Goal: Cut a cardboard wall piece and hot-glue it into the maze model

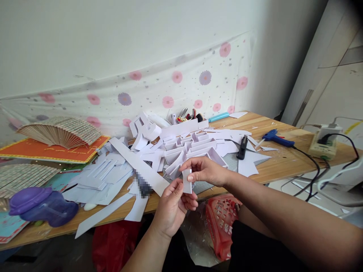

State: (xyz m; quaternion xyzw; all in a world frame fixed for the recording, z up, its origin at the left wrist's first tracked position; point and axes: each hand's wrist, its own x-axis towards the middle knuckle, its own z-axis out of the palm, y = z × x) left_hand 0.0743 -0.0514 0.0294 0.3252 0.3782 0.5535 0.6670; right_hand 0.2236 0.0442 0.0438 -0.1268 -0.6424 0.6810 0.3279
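Note:
Between both hands is a small white strip of card or foam board [186, 182], held upright above the table's front edge. My left hand [171, 206] pinches its lower left side with thumb and fingers. From the upper right, my right hand [202, 170] grips the same piece between thumb and forefinger. Just behind them stands a white model [195, 145] of low walls forming compartments, on a grey mat [202, 186]. A black stapler-like tool or utility knife [242, 147] lies right of the model. Farther right is a blue glue gun [276, 138] with a black cord.
White offcuts [99, 173] and a long strip [138, 166] cover the table's left half. Folding fans [61, 132] and a purple container [42, 206] are at far left. A power strip [323, 145] sits right, a red plastic basket [222, 223] below the edge.

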